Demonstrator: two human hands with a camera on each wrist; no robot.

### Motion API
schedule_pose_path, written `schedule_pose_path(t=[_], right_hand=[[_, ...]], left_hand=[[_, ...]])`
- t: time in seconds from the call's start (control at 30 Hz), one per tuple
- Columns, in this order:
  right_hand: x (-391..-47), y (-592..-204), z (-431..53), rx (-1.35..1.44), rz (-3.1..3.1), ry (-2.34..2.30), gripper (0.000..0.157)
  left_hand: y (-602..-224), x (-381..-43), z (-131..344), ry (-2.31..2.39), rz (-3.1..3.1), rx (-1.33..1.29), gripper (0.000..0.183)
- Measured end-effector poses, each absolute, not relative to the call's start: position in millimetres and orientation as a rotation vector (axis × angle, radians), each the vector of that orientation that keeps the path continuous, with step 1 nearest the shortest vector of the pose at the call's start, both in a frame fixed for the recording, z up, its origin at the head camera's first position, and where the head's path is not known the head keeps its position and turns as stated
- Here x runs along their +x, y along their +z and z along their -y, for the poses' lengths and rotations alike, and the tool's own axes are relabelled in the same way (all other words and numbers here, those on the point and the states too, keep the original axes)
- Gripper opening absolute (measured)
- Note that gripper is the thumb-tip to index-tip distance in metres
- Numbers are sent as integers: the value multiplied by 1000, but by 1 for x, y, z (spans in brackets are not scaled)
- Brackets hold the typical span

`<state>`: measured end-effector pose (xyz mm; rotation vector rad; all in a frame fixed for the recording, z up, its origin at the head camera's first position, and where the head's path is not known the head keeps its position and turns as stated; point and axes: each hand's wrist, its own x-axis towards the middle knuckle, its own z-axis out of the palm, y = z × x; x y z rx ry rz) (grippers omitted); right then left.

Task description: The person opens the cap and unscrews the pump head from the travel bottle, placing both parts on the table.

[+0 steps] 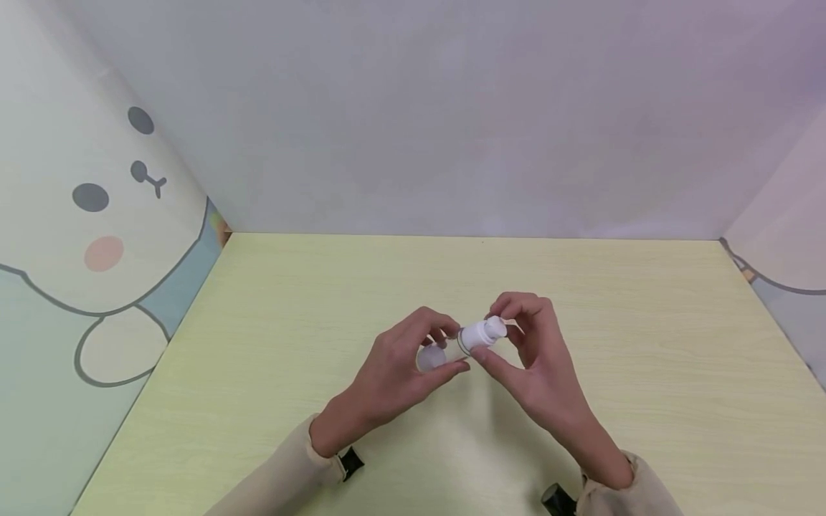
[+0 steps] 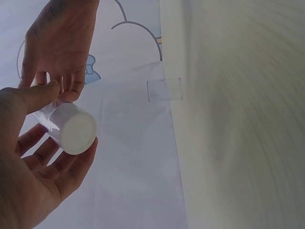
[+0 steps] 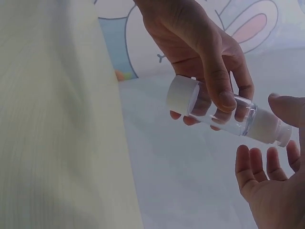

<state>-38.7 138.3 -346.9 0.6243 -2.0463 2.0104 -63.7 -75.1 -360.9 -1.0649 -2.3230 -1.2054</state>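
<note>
My left hand [image 1: 403, 362] grips a small bottle [image 1: 457, 348] by its see-through body, thumb on one side and fingers on the other. It is held tilted above the table, its white stepped top towards the right hand. From the left wrist view, the round white base [image 2: 79, 133] faces the camera. My right hand [image 1: 540, 358] is around the top end, with thumb and fingers spread apart. In the right wrist view, its thumb [image 3: 286, 109] lies just above the white collar [image 3: 263, 125], and the loosely bent fingers [image 3: 257, 164] hang below.
A pale wood-look table [image 1: 271, 308] lies under both hands. A plain whitish wall [image 1: 477, 129] rises at its far edge, and cartoon-printed panels [image 1: 97, 236] flank it. The left wrist view also shows a small clear cylinder-like piece [image 2: 165, 90] at the table's edge.
</note>
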Motion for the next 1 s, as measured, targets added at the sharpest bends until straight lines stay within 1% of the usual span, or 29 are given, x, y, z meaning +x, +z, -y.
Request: schedule_pose_path(t=[0.13, 0.33, 0.6, 1.0], right_hand=[[-39, -348, -139, 554, 2069, 2035, 50], [-40, -350, -141, 572, 2088, 2023, 41], [-38, -345, -141, 604, 2093, 2016, 42], [-39, -346, -141, 744, 2020, 2043, 42]], left_hand=[[-363, -64, 74, -1195, 2340, -1069, 44], [-363, -63, 73, -1157, 2370, -1063, 45], [-362, -64, 75, -1159, 2379, -1041, 45], [-362, -64, 75, -1177, 2357, -1037, 44]])
